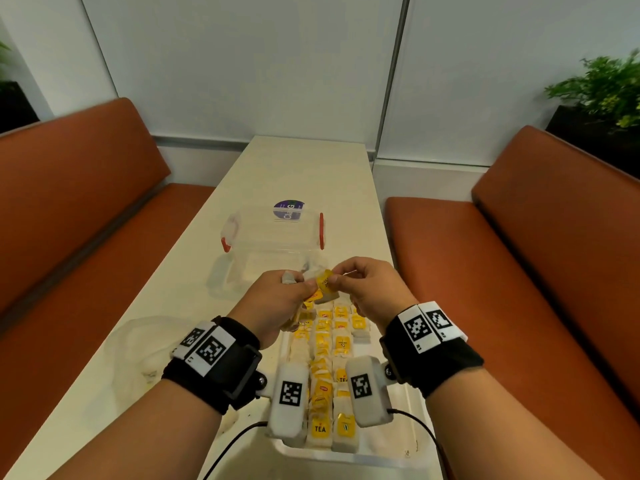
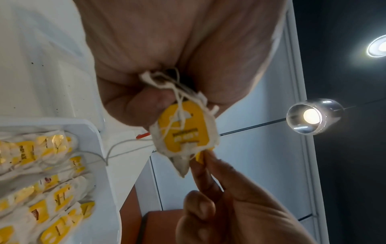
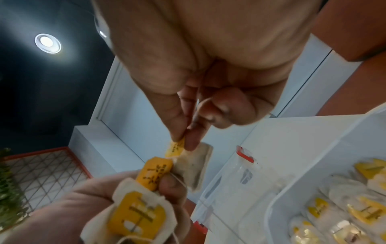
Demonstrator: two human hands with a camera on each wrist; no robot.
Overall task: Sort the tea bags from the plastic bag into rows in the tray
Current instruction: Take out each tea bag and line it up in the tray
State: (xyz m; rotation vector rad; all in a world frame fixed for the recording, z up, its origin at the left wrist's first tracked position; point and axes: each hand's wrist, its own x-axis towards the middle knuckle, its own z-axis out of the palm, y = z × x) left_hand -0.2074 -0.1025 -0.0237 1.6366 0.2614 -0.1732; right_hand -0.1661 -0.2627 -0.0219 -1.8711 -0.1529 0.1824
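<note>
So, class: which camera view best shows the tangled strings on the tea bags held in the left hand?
The left wrist view: the white strings cross over a yellow tag just below the left hand, close and sharp. The right wrist view shows only a few thin strands beside the bags. In the head view the bags are small and the strings cannot be made out.

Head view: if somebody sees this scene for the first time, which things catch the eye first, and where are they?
The two hands meet above the table's middle: the left hand grips a bunch of tea bags, and the right hand pinches a yellow tag. Below them the white tray holds rows of yellow-tagged bags. Beyond stands a clear box with red clips.
</note>
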